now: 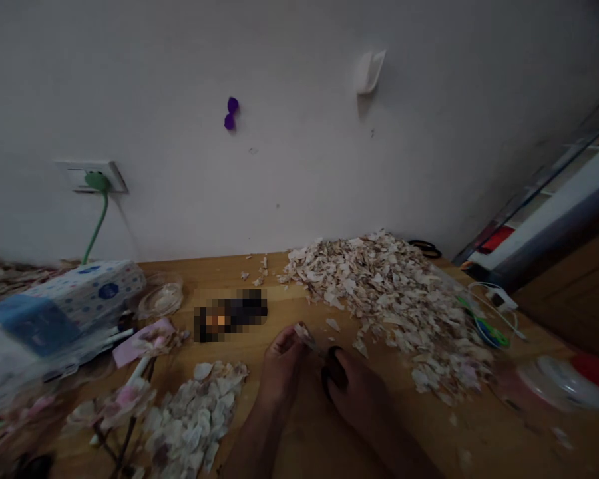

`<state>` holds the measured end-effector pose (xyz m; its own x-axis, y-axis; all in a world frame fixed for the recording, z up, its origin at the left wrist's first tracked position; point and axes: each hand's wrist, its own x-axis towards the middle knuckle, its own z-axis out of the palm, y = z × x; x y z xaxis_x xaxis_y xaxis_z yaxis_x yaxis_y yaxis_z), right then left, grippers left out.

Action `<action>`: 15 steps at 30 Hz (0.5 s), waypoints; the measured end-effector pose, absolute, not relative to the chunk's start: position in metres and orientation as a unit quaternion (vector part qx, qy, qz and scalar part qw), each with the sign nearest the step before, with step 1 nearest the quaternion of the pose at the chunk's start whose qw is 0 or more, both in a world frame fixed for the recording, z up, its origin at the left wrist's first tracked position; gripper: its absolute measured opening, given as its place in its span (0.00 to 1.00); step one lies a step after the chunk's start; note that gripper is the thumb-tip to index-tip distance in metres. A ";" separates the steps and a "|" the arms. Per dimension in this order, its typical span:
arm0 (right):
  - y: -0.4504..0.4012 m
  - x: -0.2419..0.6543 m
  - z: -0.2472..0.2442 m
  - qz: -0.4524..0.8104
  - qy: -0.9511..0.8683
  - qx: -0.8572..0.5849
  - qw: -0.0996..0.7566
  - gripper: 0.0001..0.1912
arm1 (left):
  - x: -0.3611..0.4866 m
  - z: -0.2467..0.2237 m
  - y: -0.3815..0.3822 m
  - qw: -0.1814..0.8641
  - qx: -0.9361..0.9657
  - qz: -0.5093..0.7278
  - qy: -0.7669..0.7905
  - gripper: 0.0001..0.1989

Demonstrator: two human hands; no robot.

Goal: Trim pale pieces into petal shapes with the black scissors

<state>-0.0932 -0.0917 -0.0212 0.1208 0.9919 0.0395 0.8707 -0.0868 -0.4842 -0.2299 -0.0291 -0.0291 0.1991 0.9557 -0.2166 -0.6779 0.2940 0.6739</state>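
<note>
My left hand [283,359] pinches a small pale petal-like piece [304,334] between thumb and fingers. Black-handled scissors [333,374] are gripped in my right hand [357,386], their blades pointing at the piece. Behind and to the right of my hands lies a large heap of pale, dry-looking pieces [379,286]. A smaller pile of rounder, whitish pieces [194,416] sits left of my left forearm.
On the left are a tissue pack [100,286], a pink block [144,340] and pink artificial flowers [130,399]. A blurred-out item [232,316] lies behind my hands. To the right are a white cable [494,299] and a clear jar [554,382].
</note>
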 end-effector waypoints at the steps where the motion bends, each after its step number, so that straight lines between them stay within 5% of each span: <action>1: -0.092 -0.093 -0.020 0.154 -0.645 -0.721 0.201 0.16 | -0.229 -0.031 -0.029 0.740 0.226 0.552 0.311 0.16; 15: -0.090 -0.089 -0.018 0.176 -0.638 -0.721 0.208 0.13 | -0.228 -0.037 -0.029 0.735 0.246 0.549 0.314 0.11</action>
<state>-0.0886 -0.0902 -0.0176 0.1250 0.9921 0.0116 0.8457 -0.1004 -0.5242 -0.2276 -0.0295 -0.0371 0.2008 0.9608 -0.1911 -0.6516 0.2767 0.7063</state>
